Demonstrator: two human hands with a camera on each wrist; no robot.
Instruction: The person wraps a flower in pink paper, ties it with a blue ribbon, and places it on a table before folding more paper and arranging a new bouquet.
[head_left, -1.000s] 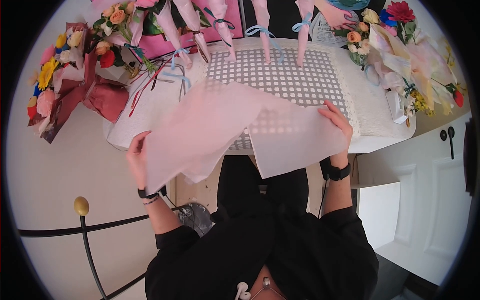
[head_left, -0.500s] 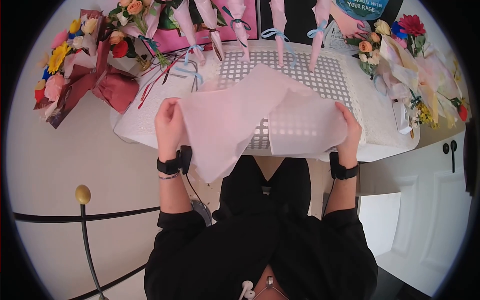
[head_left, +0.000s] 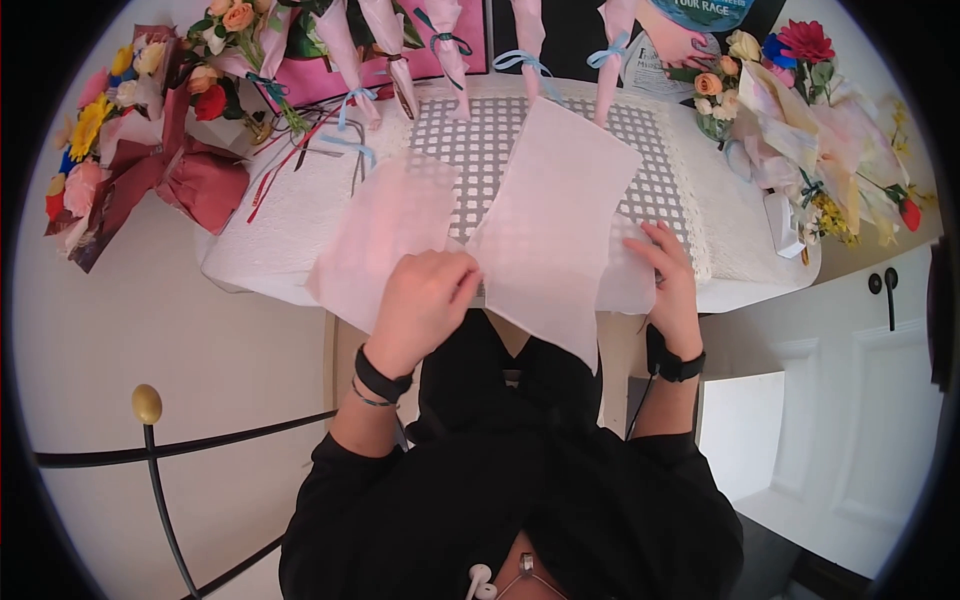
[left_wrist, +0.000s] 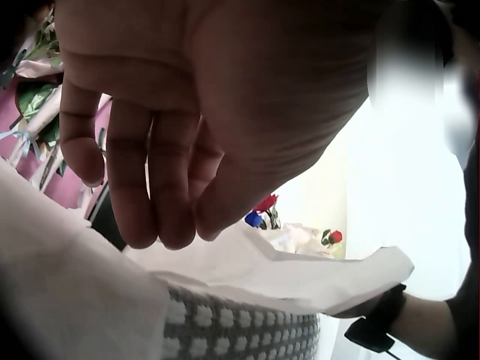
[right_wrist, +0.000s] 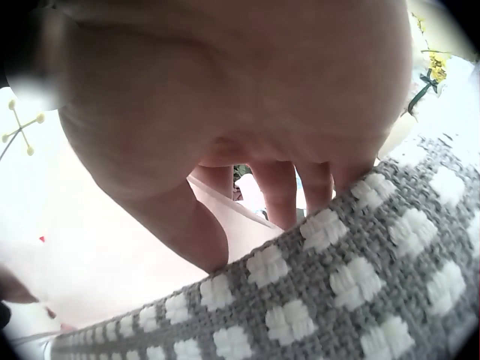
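A thin, pale pink sheet of wrapping paper (head_left: 555, 200) spreads over the grey-and-white checked cloth (head_left: 475, 130), bent into overlapping panels. My left hand (head_left: 425, 305) is at its near edge, left of the middle, and pinches the paper between thumb and fingertips. In the left wrist view the fingertips (left_wrist: 178, 236) meet close above the sheet. My right hand (head_left: 668, 285) holds the paper's right end, fingers on the far side and thumb (right_wrist: 210, 247) nearer me. Part of the paper lies hidden behind that palm in the right wrist view.
Slim pink-wrapped flower stems with blue bows (head_left: 610, 55) line the table's back. A dark red bouquet (head_left: 205, 180) lies at the left, ribbons (head_left: 275, 170) beside it. At the right are a pale-wrapped bouquet (head_left: 830, 130) and a white box (head_left: 785, 222).
My left hand has moved right and inward from the sheet's left end, toward the middle. A panel of paper now stands up across the centre. My right hand stays at the right end.
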